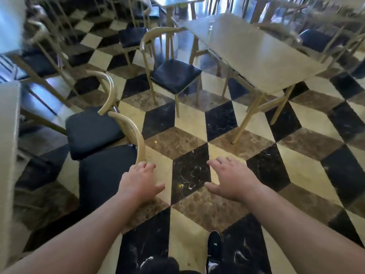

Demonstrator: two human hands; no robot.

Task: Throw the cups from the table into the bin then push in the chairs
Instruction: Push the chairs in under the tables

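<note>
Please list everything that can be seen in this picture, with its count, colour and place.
near chairs: two, pale wood with black seats, at left, side by side
middle chair: one, pale wood with black seat, left of the table
table: one, pale top with wooden legs, upper right
far chairs: several, blurred, at the back
floor: black, cream and brown tiles
shoe: one, black, bottom centre
left hand: on the nearest chair's curved back
right hand: open, touching nothing
</note>
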